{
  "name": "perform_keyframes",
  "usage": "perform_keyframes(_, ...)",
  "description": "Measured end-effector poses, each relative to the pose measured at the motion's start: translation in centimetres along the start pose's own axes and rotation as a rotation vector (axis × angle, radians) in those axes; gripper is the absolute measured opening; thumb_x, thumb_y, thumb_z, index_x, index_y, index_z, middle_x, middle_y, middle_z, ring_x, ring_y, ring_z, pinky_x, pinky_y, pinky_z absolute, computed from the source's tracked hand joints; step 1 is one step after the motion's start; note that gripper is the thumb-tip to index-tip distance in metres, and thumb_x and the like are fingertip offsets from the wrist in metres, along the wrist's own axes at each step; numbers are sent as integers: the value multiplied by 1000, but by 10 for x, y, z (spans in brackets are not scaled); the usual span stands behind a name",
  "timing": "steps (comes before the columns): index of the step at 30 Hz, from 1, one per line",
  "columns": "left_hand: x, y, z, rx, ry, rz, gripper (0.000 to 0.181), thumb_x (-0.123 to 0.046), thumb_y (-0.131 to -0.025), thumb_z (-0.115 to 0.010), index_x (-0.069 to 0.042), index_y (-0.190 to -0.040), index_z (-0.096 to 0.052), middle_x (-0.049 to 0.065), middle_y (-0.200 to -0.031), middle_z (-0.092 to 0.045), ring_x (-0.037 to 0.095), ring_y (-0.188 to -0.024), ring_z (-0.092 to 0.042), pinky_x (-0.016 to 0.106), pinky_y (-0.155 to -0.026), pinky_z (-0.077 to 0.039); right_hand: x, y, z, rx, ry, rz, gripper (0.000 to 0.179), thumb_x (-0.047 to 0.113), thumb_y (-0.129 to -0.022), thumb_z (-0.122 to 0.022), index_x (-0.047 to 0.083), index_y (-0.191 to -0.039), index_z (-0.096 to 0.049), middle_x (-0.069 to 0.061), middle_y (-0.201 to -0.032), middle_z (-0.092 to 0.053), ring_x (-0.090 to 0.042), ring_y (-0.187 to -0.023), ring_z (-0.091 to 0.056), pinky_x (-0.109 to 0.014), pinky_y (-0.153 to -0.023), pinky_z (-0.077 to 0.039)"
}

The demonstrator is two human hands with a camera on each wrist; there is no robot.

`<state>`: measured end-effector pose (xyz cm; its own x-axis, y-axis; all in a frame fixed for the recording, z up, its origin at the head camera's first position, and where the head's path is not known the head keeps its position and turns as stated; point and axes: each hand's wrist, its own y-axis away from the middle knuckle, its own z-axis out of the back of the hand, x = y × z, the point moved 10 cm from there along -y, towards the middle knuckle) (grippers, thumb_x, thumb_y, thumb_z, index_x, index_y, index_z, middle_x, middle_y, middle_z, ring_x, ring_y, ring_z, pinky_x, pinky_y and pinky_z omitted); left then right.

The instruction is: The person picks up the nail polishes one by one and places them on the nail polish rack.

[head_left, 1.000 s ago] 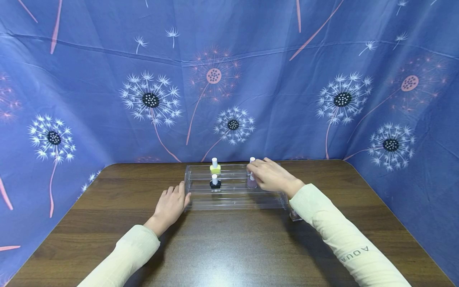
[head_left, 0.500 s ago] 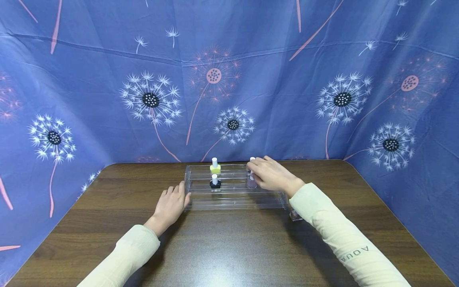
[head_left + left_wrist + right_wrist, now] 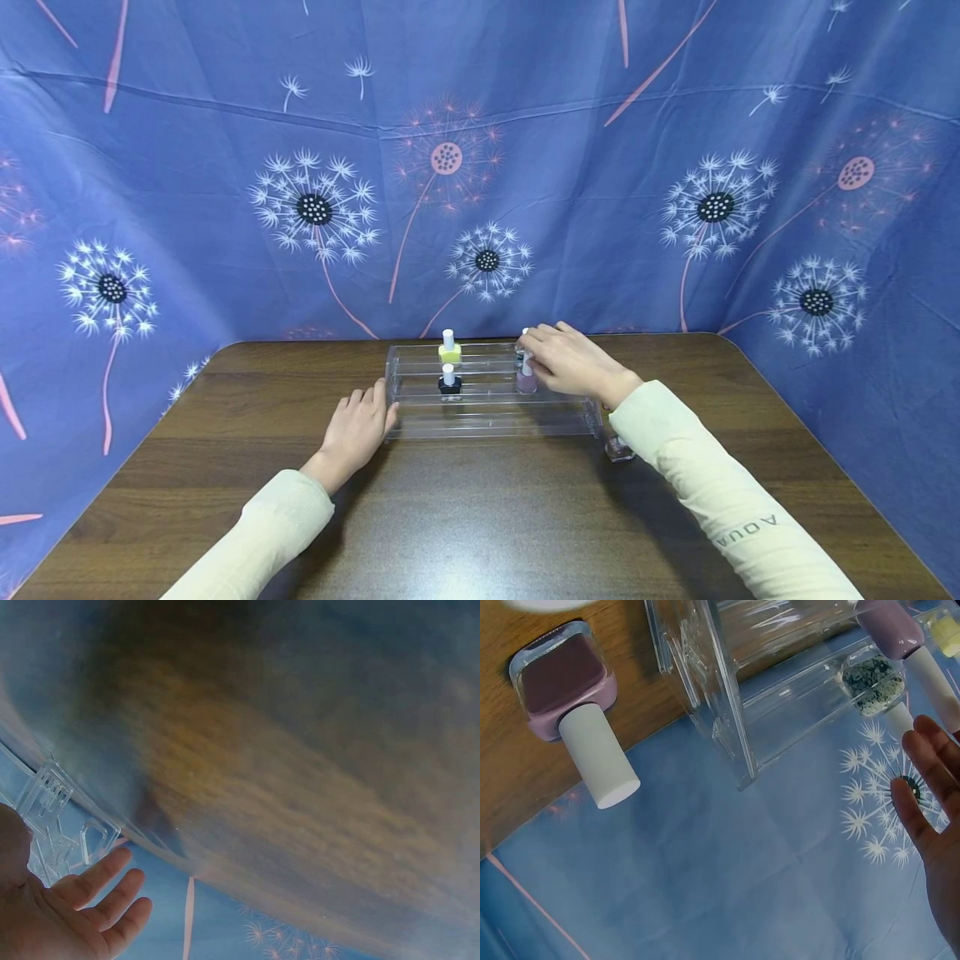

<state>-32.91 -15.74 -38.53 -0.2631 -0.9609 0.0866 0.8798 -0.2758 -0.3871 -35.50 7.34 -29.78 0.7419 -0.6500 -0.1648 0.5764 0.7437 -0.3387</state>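
A clear acrylic tiered rack (image 3: 487,425) stands on the table. My left hand (image 3: 356,429) rests against its left end, the fingers fairly straight in the left wrist view. Over the rack's right part is my right hand (image 3: 573,362), its fingers extended at the white cap of a mauve nail polish bottle (image 3: 527,382). That bottle stands on a middle tier. Behind it, partly hidden by the hand, is a glitter nail polish bottle (image 3: 872,684). A yellow nail polish (image 3: 450,353) stands on the top tier, with a black nail polish (image 3: 450,386) in front of it.
Right of the rack, a dark nail polish bottle (image 3: 618,450) stands on the wooden table (image 3: 480,517), partly under the right sleeve. A maroon bottle with a white cap (image 3: 562,675) is close in the right wrist view. A blue patterned cloth (image 3: 585,208) hangs behind.
My right hand has lifted slightly and shifted right, showing more of the mauve nail polish and the bottle behind it. My left hand and the rack stay put.
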Motion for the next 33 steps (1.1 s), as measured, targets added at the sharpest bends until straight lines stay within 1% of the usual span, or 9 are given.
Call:
perform_keyframes(5, 0, 0, -1, 7, -2, 1, 47, -31, -94, -44, 7, -123, -41, 16, -92, -63, 34, -89, -59, 46, -77, -48, -1, 4, 3, 12, -2, -21, 27, 17, -85, -58, 10, -110, -57, -2, -100, -60, -20, -94, -56, -43, -90, -43)
perform_keyframes(9, 0, 0, -1, 12, 3, 3, 47, -31, -95, -44, 6, -122, -40, 16, -91, -63, 34, -89, -58, 46, -77, -47, -3, 8, 6, 2, -3, -33, 35, 17, -84, -59, 8, -117, -54, -6, -107, -60, -25, -103, -56, -47, -93, -41)
perform_keyframes(12, 0, 0, 0, 10, 4, 0, 46, -31, -94, -44, 6, -122, -40, 16, -90, -62, 34, -88, -58, 46, -76, -47, -5, 11, 9, -12, 4, -30, 33, 15, -83, -59, 8, -114, -54, -4, -101, -60, -24, -99, -56, -43, -89, -42)
perform_keyframes(16, -1, 1, 2, -2, -1, -10, 45, -30, -94, -44, 6, -121, -40, 16, -88, -62, 34, -86, -59, 46, -75, -48, -7, 15, 12, -30, 14, -26, 23, 17, -85, -58, 10, -107, -56, -1, -91, -57, -20, -87, -54, -38, -79, -42)
perform_keyframes(20, -1, 1, 2, -10, -4, -16, 46, -30, -94, -44, 7, -121, -41, 16, -88, -62, 34, -87, -59, 46, -75, -48, -10, 21, 13, -35, 20, -35, 21, 19, -87, -57, 11, -107, -56, 0, -92, -58, -19, -87, -54, -38, -79, -43)
perform_keyframes(25, 0, 1, 1, -3, 0, -10, 46, -30, -95, -44, 7, -122, -41, 16, -91, -63, 34, -89, -59, 46, -77, -48, -11, 28, 14, -40, 22, -32, 20, 19, -86, -57, 11, -105, -56, -1, -94, -59, -19, -88, -55, -37, -77, -42)
perform_keyframes(33, 1, 0, 0, -6, 1, -4, 46, -30, -94, -47, 7, -122, -41, 16, -91, -63, 34, -89, -59, 46, -76, -48, -9, 41, 14, -83, 21, -13, 19, 17, -85, -59, 11, -102, -57, -1, -94, -61, -18, -88, -55, -36, -78, -43)
